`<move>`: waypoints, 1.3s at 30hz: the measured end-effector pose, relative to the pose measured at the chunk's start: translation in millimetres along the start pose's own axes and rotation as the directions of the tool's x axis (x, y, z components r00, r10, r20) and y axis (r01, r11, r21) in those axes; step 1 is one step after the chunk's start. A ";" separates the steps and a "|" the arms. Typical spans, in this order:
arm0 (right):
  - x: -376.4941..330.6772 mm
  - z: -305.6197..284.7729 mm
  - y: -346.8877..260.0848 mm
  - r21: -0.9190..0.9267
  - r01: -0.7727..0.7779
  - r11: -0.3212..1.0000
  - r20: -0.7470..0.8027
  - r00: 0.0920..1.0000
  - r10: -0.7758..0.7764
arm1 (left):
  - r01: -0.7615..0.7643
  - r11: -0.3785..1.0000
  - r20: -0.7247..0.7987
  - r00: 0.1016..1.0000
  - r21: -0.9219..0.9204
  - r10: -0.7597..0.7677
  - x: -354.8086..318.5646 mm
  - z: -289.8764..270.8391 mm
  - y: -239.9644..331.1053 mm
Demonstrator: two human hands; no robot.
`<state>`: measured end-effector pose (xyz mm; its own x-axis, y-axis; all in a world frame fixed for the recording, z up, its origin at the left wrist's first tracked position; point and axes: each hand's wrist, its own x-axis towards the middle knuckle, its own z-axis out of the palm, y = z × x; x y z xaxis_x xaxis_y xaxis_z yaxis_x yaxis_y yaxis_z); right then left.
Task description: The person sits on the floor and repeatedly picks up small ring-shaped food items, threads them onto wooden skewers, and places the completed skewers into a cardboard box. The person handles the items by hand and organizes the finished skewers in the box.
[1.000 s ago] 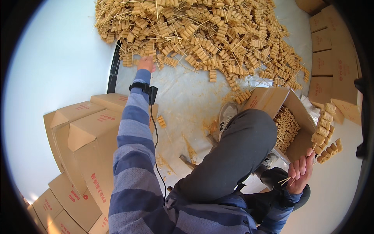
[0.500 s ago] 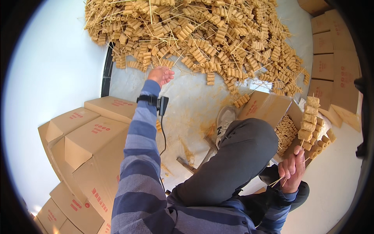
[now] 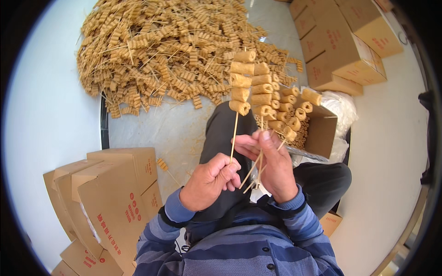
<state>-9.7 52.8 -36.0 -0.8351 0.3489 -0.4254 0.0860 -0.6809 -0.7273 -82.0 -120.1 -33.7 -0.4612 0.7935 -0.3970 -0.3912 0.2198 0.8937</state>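
In front of my body, my left hand pinches the lower end of a wooden stick. Several golden-brown, fried-looking rolls are threaded on it, making an upright skewer. Close beside it, my right hand is closed around a bunch of similar skewers. They fan out above its fingers, some tilted to the right, and their bare stick ends cross below the palm. Fingers of my right hand reach toward the left skewer's stick; whether they touch it I cannot tell.
A large heap of skewers covers the floor ahead. Beyond my right hand stands an open carton packed with skewers, with clear plastic beside it. Cardboard boxes are stacked at left, and more boxes at far right.
My left hand was empty near the heap; it has come back and now holds a skewer. My right hand has moved left with its skewers, to beside it. The view has shifted.
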 end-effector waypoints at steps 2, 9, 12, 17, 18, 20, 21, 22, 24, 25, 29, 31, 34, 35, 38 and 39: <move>-17.0 -1.6 -4.8 0.075 0.021 0.997 0.029 0.999 -0.023 | 0.013 1.000 0.080 0.997 0.028 -0.015 -4.7 33.3 -1.9; -68.3 -26.0 -21.1 0.075 0.027 0.997 -0.002 1.000 -0.027 | -0.130 0.917 0.235 0.971 0.377 0.041 -12.8 86.6 -19.9; -78.9 -38.8 -24.1 -0.055 0.114 0.992 0.002 0.993 -0.114 | -0.135 0.815 0.205 0.979 0.564 0.020 -10.9 64.7 -2.8; -88.2 -47.3 -20.5 -0.271 0.163 0.949 -0.006 0.985 -0.171 | -0.312 0.936 -0.047 0.950 -0.160 0.309 10.2 55.1 27.0; -90.7 -47.5 -18.8 -0.277 0.153 0.948 0.012 0.988 -0.156 | -0.361 0.896 -0.030 0.930 -0.259 0.366 14.1 58.9 30.8; -96.3 -48.9 -16.5 -0.267 0.125 0.956 0.042 0.992 -0.118 | -0.360 0.892 -0.073 0.932 -0.272 0.354 20.0 72.7 32.0; -99.4 -49.9 -15.3 -0.279 0.114 0.954 0.058 0.993 -0.102 | -0.391 0.870 -0.064 0.918 -0.300 0.391 21.0 76.8 31.6; -102.8 -51.3 -14.3 -0.281 0.100 0.954 0.070 0.994 -0.084 | -0.367 0.883 -0.086 0.930 -0.294 0.358 20.9 79.2 30.7; -108.4 -53.9 -12.7 -0.256 0.086 0.963 0.096 0.993 -0.063 | -0.354 0.885 -0.096 0.935 -0.304 0.341 21.5 81.4 26.3; -110.0 -53.8 -10.7 -0.225 0.085 0.971 0.115 0.992 -0.060 | -0.371 0.869 -0.092 0.928 -0.329 0.361 19.6 81.6 22.8; -116.0 -53.9 -6.5 -0.120 0.041 0.992 0.169 0.985 -0.020 | -0.394 0.837 -0.076 0.915 -0.379 0.397 15.2 72.0 13.1; -119.6 -57.3 -9.4 -0.073 -0.009 0.997 0.201 0.979 0.023 | -0.414 0.800 -0.087 0.903 -0.433 0.420 14.9 66.9 11.3; -126.0 -64.9 -16.7 -0.100 -0.105 0.989 0.255 0.959 0.127 | -0.449 0.769 -0.122 0.887 -0.455 0.446 14.8 63.7 9.5; -128.1 -67.4 -18.7 -0.109 -0.147 0.983 0.282 0.944 0.173 | -0.450 0.774 -0.115 0.886 -0.446 0.450 15.3 63.4 9.0; -131.5 -72.2 -20.9 -0.122 -0.207 0.971 0.313 0.920 0.236 | -0.449 0.764 -0.090 0.881 -0.463 0.464 15.6 66.3 6.7; -131.8 -73.5 -21.4 -0.126 -0.218 0.968 0.314 0.917 0.247 | -0.442 0.754 -0.089 0.883 -0.486 0.460 15.3 68.4 5.5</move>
<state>138.5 68.6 -4.0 -0.9149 -0.0510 -0.4006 0.3338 -0.6537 -0.6791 -36.7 -67.9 -20.6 -0.6583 0.7516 0.0420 -0.4781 -0.4606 0.7478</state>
